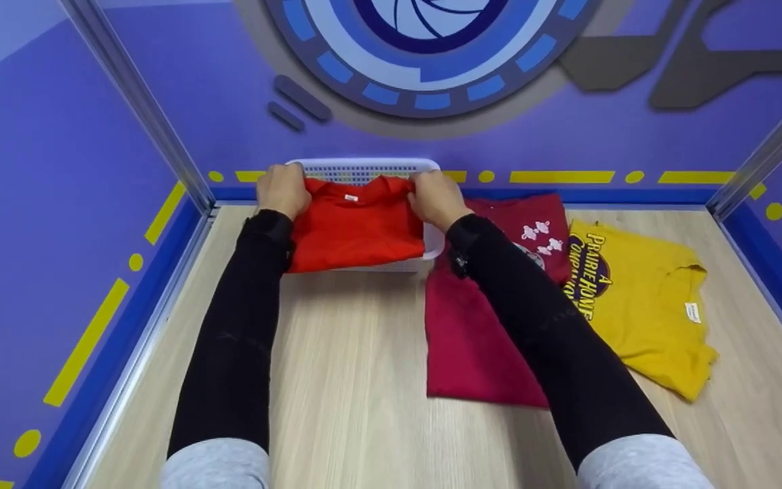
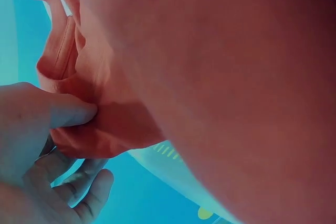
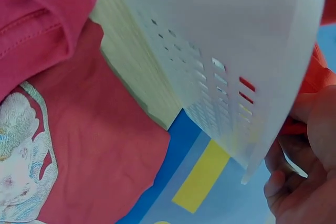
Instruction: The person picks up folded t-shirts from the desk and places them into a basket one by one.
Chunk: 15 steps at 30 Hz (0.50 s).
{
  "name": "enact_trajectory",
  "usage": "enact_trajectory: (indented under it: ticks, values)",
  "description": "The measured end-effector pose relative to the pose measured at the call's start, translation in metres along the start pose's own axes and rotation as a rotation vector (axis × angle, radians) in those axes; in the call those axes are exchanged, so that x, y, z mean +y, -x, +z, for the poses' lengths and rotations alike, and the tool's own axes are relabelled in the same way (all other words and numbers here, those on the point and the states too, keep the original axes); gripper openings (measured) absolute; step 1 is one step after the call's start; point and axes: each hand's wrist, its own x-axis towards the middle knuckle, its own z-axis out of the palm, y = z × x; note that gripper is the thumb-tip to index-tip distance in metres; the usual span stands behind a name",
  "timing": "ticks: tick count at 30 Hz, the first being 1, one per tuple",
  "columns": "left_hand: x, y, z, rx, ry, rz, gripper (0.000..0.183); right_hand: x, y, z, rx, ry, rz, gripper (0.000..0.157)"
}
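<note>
A bright red T-shirt [image 1: 357,227] with a small white neck label hangs between both hands, over a white plastic basket [image 1: 435,243] at the back of the table. My left hand [image 1: 284,192] pinches its left shoulder; in the left wrist view the thumb [image 2: 76,109] presses the cloth from above with fingers beneath. The right shoulder is held by my right hand [image 1: 437,198], beside the basket's right rim. In the right wrist view, the right hand [image 3: 310,166] grips red cloth just past the basket wall [image 3: 210,35]. Most of the basket's inside is hidden by the shirt.
Right of the basket lies a dark red shirt [image 1: 479,339] with a pale print, partly under the right forearm. A yellow T-shirt [image 1: 656,305] with lettering lies farther right. Blue-purple panels [image 1: 180,88] enclose the wooden table [image 1: 343,380] at the back and sides.
</note>
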Motion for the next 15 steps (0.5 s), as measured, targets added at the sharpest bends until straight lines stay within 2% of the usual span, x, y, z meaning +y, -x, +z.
enact_trajectory:
  ticks: [2, 6, 9, 10, 12, 15]
  values:
    - [-0.001, 0.000, 0.000, 0.009, -0.004, -0.004, 0.034, -0.001, -0.001, 0.002, 0.009, 0.014, -0.009, 0.023]
    - [-0.005, -0.007, 0.002, -0.020, 0.008, -0.018, 0.036, -0.001, -0.001, 0.004, 0.014, 0.022, -0.010, 0.022]
    - [-0.016, -0.021, 0.012, -0.048, 0.058, -0.032, 0.034, -0.001, -0.002, 0.006, 0.010, 0.031, -0.003, 0.022]
    - [-0.030, -0.037, 0.028, -0.042, 0.088, -0.030, 0.030, 0.000, -0.003, 0.006, 0.008, 0.034, -0.006, 0.022]
    - [-0.039, -0.047, 0.038, -0.060, 0.110, -0.044, 0.029, 0.000, -0.004, 0.006, -0.003, 0.038, -0.016, 0.022]
    - [-0.039, -0.044, 0.034, -0.075, 0.138, -0.047, 0.029, 0.001, -0.005, 0.005, -0.014, 0.021, -0.027, 0.021]
